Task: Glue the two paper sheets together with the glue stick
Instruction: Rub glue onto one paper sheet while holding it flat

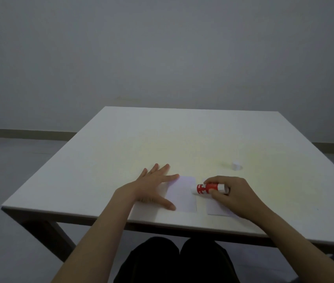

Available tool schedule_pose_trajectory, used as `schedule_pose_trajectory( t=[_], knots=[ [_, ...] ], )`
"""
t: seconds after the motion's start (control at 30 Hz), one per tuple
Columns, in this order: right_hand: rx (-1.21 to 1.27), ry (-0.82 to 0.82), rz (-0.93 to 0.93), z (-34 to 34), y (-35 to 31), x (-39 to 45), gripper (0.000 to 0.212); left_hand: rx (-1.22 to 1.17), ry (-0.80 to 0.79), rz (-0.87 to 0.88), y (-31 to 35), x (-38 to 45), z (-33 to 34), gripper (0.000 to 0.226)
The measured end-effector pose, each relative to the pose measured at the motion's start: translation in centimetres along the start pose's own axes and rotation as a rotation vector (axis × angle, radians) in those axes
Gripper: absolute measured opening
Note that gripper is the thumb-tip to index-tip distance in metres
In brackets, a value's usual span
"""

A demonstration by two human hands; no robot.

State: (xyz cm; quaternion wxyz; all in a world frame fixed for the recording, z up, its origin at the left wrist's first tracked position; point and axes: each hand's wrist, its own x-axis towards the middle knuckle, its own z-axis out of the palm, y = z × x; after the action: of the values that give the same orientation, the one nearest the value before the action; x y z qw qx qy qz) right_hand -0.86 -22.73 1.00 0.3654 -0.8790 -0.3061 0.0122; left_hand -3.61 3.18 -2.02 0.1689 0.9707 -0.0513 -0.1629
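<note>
while the left hand (154,185) is lying flat with its fingers spread wide, it is pinning the left sheet of paper (183,194) to the table (104,152), most likely so the sheet is not sliding under the rubbing. its forefinger and thumb are resting on the left edge of that sheet; the other fingers are touching bare table just left of it. this hand is grasping nothing, only pressing down.

the right hand (232,194) is curling around the glue stick (210,188), gripping the red tube between thumb and fingers. the tube is lying nearly level, with its pale tip pointing toward the left sheet and meeting that sheet's right edge; whether glue is actually touching the paper is too blurred to tell. the low angle is probably letting the tip sweep sideways across the surface.

the 2nd sheet of paper (215,208) is lying just right of the left sheet, a narrow strip of table showing between the 2. the right hand is covering part of it. it is probably waiting there, within easy reach, to be laid over the glued one.

the white cap (236,165) is standing beyond and to the right of the left sheet, well apart from it, so the stick is open for use.

judging by this, the gluing is at its spreading step, with the joining not yet done.
</note>
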Motion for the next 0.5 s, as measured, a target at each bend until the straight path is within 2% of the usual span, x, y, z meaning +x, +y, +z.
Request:
schedule_pose_trajectory(
  t=[0.17,0.23,0.4,0.5],
  knots=[
    [0.073,-0.189,-0.073,-0.5,-0.5,-1.7,0.022,-0.007,-0.004,-0.002,-0.1,0.1,0.1,0.103],
    [0.042,-0.165,-0.059,-0.7,-0.1,-0.9,0.02,0.0,-0.004,-0.004,-0.2,0.1,0.1,0.103],
    [-0.001,0.03,0.039,-0.4,0.0,1.8,0.015,0.015,0.003,-0.011,-0.2,0.1,0.1,0.102],
    [0.04,-0.021,-0.025,0.7,-1.2,1.3,0.017,0.017,0.007,-0.011,-0.2,0.2,0.2,0.103]
  ],
)
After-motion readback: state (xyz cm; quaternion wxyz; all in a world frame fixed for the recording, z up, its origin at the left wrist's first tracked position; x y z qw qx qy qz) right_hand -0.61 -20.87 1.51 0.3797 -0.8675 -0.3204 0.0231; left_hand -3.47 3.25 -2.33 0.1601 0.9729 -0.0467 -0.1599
